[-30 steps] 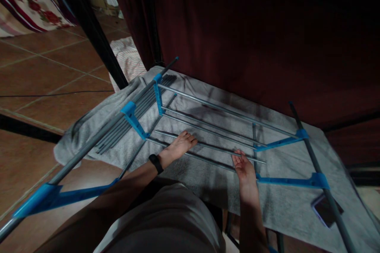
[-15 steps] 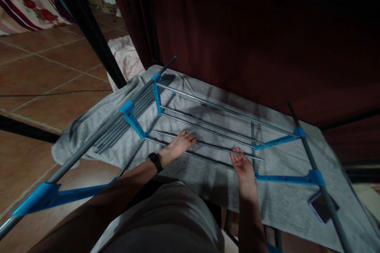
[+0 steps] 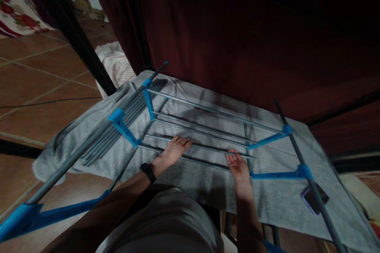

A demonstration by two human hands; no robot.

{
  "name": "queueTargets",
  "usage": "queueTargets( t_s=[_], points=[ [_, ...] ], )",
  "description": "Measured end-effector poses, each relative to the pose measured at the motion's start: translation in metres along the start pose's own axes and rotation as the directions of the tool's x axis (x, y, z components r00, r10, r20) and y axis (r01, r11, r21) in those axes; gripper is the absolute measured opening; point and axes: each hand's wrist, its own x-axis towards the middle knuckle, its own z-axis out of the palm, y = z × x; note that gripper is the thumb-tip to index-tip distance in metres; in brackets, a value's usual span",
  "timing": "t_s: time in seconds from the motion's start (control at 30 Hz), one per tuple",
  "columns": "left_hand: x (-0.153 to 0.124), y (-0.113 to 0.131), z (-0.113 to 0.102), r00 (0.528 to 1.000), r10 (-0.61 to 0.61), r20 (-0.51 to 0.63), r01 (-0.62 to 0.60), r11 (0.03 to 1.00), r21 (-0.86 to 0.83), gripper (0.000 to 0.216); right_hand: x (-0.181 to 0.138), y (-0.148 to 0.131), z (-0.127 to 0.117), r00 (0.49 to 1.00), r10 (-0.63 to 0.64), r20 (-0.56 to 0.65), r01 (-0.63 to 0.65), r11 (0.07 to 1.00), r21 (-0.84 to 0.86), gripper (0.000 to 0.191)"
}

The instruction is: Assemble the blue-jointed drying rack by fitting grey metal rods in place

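Observation:
A thin grey metal rod (image 3: 209,149) is held level between my two hands, over the frame of a rack of grey tubes and blue plastic brackets (image 3: 126,129). My left hand (image 3: 175,150), with a dark band at the wrist, has its fingers curled over the rod left of its middle. Palm up, my right hand (image 3: 237,164) pinches the same rod near its right end. Several rods (image 3: 202,104) span the rack from the left brackets to the right bracket (image 3: 268,141). The held rod's two ends look free of the brackets.
A bundle of loose grey rods (image 3: 118,122) lies on the grey blanket (image 3: 219,193) at left. At right a phone (image 3: 314,199) rests beneath a rack tube (image 3: 297,154). Behind hangs a dark red curtain (image 3: 222,47); a black pole (image 3: 80,35) slants at left above the tiled floor (image 3: 38,83).
The whole view has shifted, so the rack and hands appear a little further left. Both hands keep their hold on the rod, which has hardly moved relative to the rack.

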Motion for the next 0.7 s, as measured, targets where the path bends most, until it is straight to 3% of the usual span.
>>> queueTargets(
  t_s=[0.17,0.37,0.5,0.6,0.7],
  points=[
    [0.0,0.007,-0.005,0.997,-0.043,-0.069,0.04,0.998,-0.044,0.056,-0.008,0.005,0.008,0.998,-0.062,0.033,0.062,0.998,0.02,0.009],
    [0.002,0.01,-0.024,0.983,0.019,-0.181,-0.025,0.999,-0.034,0.057,-0.015,0.011,0.01,0.998,-0.046,0.03,0.044,0.997,0.067,0.008],
    [-0.011,0.018,-0.037,0.931,0.086,-0.355,-0.067,0.996,0.065,0.059,-0.015,0.009,0.008,0.999,-0.046,-0.004,0.046,0.995,0.083,0.009],
    [-0.025,0.031,-0.042,0.88,0.205,-0.428,-0.175,0.978,0.109,0.059,-0.016,0.004,0.007,0.999,-0.044,-0.019,0.046,0.994,0.095,0.01],
    [-0.032,0.044,-0.039,0.87,0.226,-0.438,-0.255,0.967,-0.006,0.047,-0.02,-0.001,0.011,0.999,-0.033,-0.021,0.035,0.995,0.096,0.014]
  ],
)
